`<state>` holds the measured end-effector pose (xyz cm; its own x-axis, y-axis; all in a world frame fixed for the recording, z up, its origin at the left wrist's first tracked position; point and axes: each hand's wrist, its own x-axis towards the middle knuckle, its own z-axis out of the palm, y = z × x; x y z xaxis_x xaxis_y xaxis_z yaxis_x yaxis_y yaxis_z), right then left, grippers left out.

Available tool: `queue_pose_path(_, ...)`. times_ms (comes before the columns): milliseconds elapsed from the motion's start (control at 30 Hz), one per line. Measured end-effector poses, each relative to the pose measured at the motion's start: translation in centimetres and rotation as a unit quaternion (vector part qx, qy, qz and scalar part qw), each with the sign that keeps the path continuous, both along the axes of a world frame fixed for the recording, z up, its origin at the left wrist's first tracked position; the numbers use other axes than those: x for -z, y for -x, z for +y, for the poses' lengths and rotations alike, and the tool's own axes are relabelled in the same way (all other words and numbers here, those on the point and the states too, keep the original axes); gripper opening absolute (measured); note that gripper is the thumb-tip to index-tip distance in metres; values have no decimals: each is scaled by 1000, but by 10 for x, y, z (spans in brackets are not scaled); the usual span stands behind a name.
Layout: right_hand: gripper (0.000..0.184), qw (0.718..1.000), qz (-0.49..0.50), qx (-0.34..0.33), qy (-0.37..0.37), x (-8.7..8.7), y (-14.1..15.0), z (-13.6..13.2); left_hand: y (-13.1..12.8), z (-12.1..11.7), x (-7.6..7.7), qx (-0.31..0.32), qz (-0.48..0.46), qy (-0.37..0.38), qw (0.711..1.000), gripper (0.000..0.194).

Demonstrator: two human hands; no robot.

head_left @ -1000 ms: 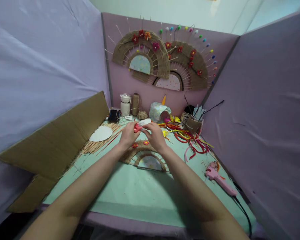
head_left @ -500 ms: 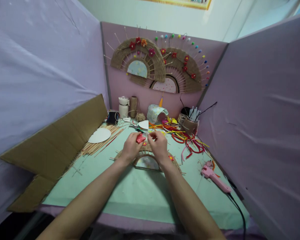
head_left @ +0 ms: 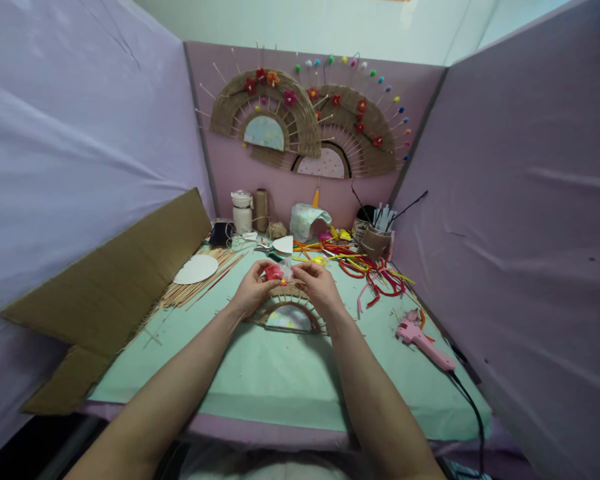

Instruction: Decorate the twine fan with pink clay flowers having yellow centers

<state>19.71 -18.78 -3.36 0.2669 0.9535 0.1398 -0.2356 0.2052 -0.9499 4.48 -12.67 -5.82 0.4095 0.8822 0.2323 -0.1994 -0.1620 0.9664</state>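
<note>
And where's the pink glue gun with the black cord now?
The pink glue gun lies on the right side of the mint-green tablecloth, in the head view, just below the red pipe cleaners.

Bare green cloth (head_left: 280, 380) gives open room between the forearms. Beyond the hands, the white jar (head_left: 242, 212) and twine spool (head_left: 261, 210) block the back; the glue gun (head_left: 425, 343) obstructs the right.

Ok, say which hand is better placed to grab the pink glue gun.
The right hand, probably: the pink glue gun lies on its side, while the left hand would have to cross the right forearm. Both are at the red-and-clear packet.
</note>
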Motion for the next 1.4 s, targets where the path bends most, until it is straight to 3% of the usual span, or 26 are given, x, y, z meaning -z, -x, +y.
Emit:
queue_pose_path(200, 27, 999, 18, -35, 14, 3, 8, -2, -4, 0, 6, -29, 128, -135, 982, 56)
queue_pose_path(400, 25, 999, 17, -31, 16, 5, 10, -1, 5, 2, 4, -22, 218, -182, 959, 60)
queue_pose_path(700, 27, 1000, -17, 10, 1, 7, 6, 1, 10, 4, 5, -10, 208, -212, 955, 54)
queue_pose_path(833, 24, 996, -60, 56, -24, 6, 1, 2, 10, 4, 4, -29, 218, -231, 948, 50)
queue_pose_path(1100, 9, 972, -210, 74, -75, 8, 3, 0, 12, 5, 9, -42, 276, -305, 910, 48)
queue_pose_path(1400, 7, 940, -328, 42, -88, 15, -1, 3, 15, 3, 7, -21, 334, -391, 858, 54)
